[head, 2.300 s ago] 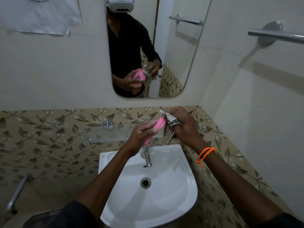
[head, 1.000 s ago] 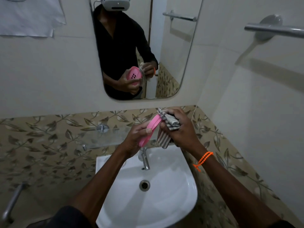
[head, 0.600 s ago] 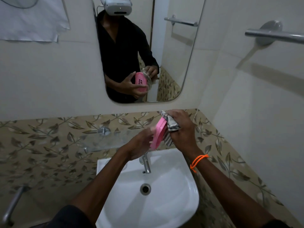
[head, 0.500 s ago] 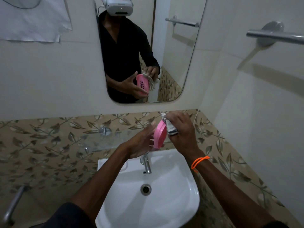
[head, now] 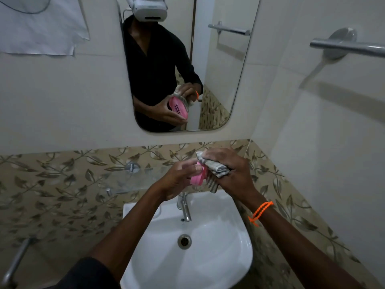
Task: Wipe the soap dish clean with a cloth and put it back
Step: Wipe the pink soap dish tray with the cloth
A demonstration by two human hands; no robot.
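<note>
Left hand (head: 177,181) gripping pink soap dish (head: 198,178) above sink (head: 239,253), right hand (head: 233,174) clutching striped cloth (head: 216,168) against dish

a small bathroom in dim light: a white basin (head: 218,257) with a chrome tap (head: 184,207) stands below a round-cornered mirror (head: 218,80) on pale wall tiles. a band of leaf-patterned tiles (head: 52,195) runs behind a glass shelf (head: 133,180). a steel rail (head: 350,47) crosses the right wall; white paper (head: 39,26) hangs upper left.
</note>
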